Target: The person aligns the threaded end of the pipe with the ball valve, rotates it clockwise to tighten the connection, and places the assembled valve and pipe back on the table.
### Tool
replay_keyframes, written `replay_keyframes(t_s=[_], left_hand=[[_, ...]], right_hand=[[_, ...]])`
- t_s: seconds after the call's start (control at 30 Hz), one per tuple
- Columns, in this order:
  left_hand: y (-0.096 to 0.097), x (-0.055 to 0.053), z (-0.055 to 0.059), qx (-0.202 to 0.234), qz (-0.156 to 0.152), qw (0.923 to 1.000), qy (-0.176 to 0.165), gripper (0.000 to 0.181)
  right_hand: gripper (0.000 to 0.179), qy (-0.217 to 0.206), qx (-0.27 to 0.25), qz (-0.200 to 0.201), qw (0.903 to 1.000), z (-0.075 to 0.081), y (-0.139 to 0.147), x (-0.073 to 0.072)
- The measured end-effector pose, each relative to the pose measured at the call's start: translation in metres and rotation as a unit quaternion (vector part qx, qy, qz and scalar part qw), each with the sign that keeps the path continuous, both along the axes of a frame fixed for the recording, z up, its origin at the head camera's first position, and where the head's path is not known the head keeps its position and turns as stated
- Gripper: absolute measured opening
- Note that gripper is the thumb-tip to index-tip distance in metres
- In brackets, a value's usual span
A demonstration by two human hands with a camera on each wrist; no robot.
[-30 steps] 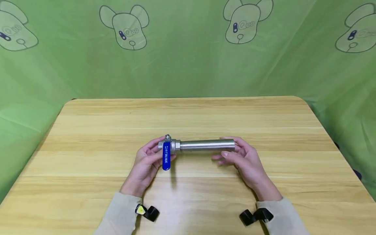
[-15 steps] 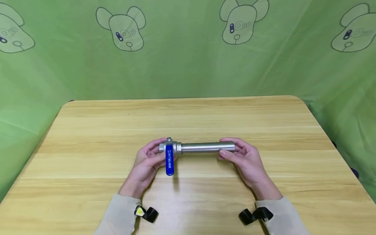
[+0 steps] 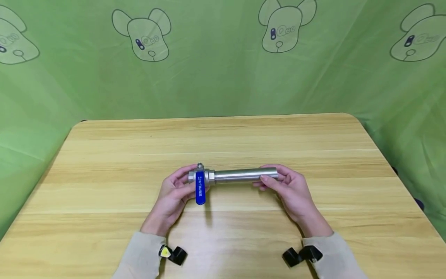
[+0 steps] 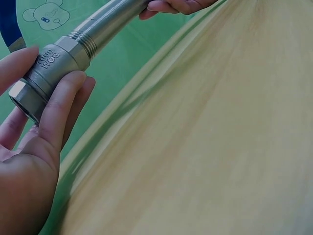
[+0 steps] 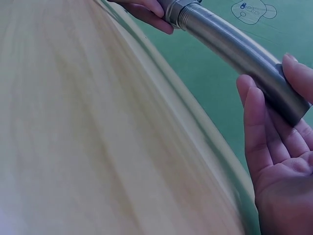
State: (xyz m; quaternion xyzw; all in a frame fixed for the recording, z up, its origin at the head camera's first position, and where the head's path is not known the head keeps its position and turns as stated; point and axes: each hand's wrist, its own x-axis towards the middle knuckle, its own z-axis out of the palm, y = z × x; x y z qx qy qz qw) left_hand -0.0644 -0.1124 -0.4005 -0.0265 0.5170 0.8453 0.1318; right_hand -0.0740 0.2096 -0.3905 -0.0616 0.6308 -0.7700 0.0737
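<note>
A steel ball valve [image 4: 56, 61] with a blue lever handle [image 3: 200, 188] is joined to a smooth metal pipe [image 3: 240, 175]. Threads show where the pipe meets the valve. My left hand [image 3: 175, 193] grips the valve body between thumb and fingers, and the lever points toward me. At the pipe's far right end, my right hand [image 3: 290, 192] holds it with the thumb on the near side and fingers behind and beneath. Both hands keep the assembly roughly level above the table, its shadow falling below the valve.
The wooden table [image 3: 104, 155] has rounded back corners. Behind and beside it hangs a green curtain [image 3: 216, 77] printed with mouse-like heads. A black wrist camera [image 3: 177, 255] sits on the left sleeve, and another wrist camera [image 3: 292, 257] on the right.
The lever first swung slightly lower and now sits a little higher again as the assembly rolled. My right thumb has come against the pipe. Both hands stay nearly in place.
</note>
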Motion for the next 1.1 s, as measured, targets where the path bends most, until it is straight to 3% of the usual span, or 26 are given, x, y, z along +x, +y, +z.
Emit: replay_keyframes(t_s=[0.7,0.8,0.97,1.1], left_hand=[[0.0002,0.002,0.0,0.001,0.0,1.0,0.001,0.049],[0.0004,0.0024,0.0008,-0.002,0.007,1.0,-0.006,0.049],[0.0007,0.0028,0.0021,-0.007,0.02,0.9997,-0.015,0.055],[0.0008,0.0033,0.002,-0.003,0.024,0.9996,-0.012,0.051]], right_hand=[[0.012,0.004,0.041,-0.004,0.9992,-0.0011,-0.0006,0.0005],[0.02,0.006,0.022,0.004,0.9997,-0.001,-0.0011,0.0007],[0.049,0.007,-0.016,0.023,0.9996,0.0005,-0.0018,0.0008],[0.061,0.01,-0.02,0.028,0.9994,0.0015,-0.0014,0.001]])
